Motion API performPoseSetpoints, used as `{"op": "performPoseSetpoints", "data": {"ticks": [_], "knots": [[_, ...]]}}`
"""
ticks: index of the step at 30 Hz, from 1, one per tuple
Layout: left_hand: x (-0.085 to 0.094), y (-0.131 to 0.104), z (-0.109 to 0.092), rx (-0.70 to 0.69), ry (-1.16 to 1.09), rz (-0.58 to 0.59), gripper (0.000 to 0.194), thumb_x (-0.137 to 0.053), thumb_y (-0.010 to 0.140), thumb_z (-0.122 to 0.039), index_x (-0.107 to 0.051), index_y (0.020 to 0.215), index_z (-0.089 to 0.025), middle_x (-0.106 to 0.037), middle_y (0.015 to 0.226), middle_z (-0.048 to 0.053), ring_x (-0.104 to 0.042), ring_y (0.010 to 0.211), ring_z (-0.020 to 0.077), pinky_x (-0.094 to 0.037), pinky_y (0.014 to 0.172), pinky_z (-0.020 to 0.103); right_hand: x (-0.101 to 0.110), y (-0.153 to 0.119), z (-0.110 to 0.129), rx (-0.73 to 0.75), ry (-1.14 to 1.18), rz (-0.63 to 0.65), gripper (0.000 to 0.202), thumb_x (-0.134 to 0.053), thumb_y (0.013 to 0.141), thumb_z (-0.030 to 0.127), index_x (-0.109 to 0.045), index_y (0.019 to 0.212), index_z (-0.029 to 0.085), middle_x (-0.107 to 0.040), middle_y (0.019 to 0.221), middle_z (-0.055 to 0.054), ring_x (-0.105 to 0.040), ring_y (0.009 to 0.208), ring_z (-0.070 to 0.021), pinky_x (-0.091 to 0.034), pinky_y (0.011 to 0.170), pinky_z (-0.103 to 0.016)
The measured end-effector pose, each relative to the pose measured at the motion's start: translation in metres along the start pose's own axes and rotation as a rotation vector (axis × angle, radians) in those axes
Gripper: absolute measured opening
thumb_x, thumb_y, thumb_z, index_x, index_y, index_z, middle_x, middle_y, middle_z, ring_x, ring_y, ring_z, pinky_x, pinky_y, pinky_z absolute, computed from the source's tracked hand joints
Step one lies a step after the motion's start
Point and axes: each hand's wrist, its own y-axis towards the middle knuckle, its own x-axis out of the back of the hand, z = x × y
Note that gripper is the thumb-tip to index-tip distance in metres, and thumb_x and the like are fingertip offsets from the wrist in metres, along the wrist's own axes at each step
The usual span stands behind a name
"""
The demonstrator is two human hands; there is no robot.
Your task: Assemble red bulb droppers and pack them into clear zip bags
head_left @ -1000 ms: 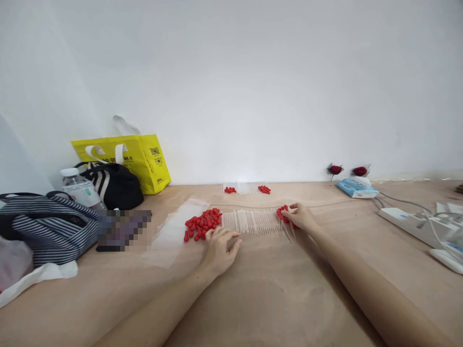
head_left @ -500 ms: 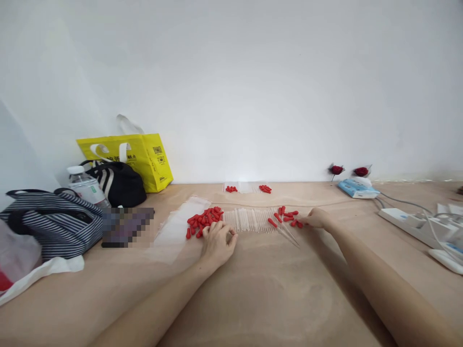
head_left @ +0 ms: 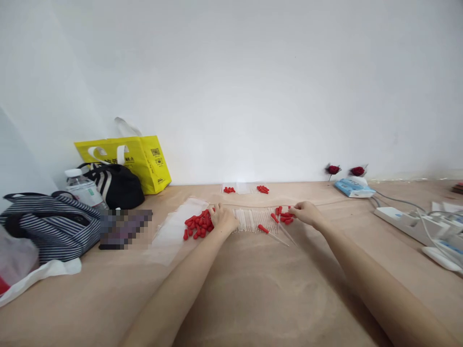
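My left hand (head_left: 224, 220) rests between a heap of red rubber bulbs (head_left: 197, 225) and a row of thin clear tubes (head_left: 249, 220). Its fingers reach over the heap's right edge, with the thumb apart by the tubes; the fingertips are partly hidden. To the right, my right hand (head_left: 306, 213) pinches at a red bulb (head_left: 290, 210) at the edge of a smaller group of red bulbs (head_left: 285, 220). In front of the row lies a dropper (head_left: 263, 229), a red bulb on a clear tube. Another such bulb and tube slants beside it.
Clear plastic bags (head_left: 173, 226) lie left of the heap. Small packs with red bulbs (head_left: 263, 189) sit by the wall. At left stand a yellow bag (head_left: 148, 164), a bottle (head_left: 85, 188) and a striped bag (head_left: 61, 224). Tissues (head_left: 354, 188) and a power strip (head_left: 405, 221) are at right.
My right hand has moved left, closer to the tubes. My left hand has shifted right, toward the row. A dropper in front of the row lies further left and nearer to me.
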Motion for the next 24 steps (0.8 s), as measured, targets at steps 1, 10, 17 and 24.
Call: {"op": "performPoseSetpoints", "data": {"ticks": [1,10,17,24], "knots": [[0.0,0.002,-0.001,0.003,0.015,0.009,0.032,-0.05,0.067,-0.031,-0.066,0.088,-0.013,-0.056,0.104,0.017,-0.038,0.102,0.0316,-0.023,0.084,0.042,-0.005,-0.006,0.006,0.059,0.03,0.004,0.019,-0.049,0.071,0.029,-0.058,0.059,0.016,-0.059,0.054,-0.002,-0.054,0.054,-0.0131,-0.034,0.048,-0.021],[-0.002,0.012,-0.013,-0.003,0.075,0.062,0.026,-0.056,0.063,-0.02,-0.066,0.086,-0.014,-0.059,0.1,0.017,-0.044,0.096,0.031,-0.024,0.079,0.04,-0.049,-0.077,0.028,0.7,-0.246,-0.03,0.006,-0.049,0.07,0.019,-0.051,0.064,0.017,-0.057,0.067,-0.003,-0.05,0.072,-0.0174,-0.034,0.071,-0.03],[0.013,-0.008,-0.001,-0.153,0.006,-0.048,0.018,-0.048,0.073,-0.018,-0.064,0.078,-0.011,-0.058,0.093,0.019,-0.045,0.094,0.0331,-0.026,0.076,0.042,-0.049,-0.074,0.026,0.607,-0.459,-0.133,0.01,-0.049,0.071,0.026,-0.051,0.065,0.018,-0.061,0.079,-0.009,-0.049,0.085,-0.0235,-0.029,0.078,-0.035],[0.013,-0.063,0.034,-0.443,-0.074,-0.088,0.021,-0.037,0.085,-0.016,-0.057,0.08,-0.017,-0.061,0.08,0.007,-0.051,0.08,0.0221,-0.027,0.079,0.037,-0.057,-0.069,0.029,0.483,-0.506,-0.057,0.027,-0.048,0.069,0.021,-0.049,0.095,0.013,-0.061,0.088,-0.013,-0.051,0.089,-0.0254,-0.03,0.077,-0.034]]}}
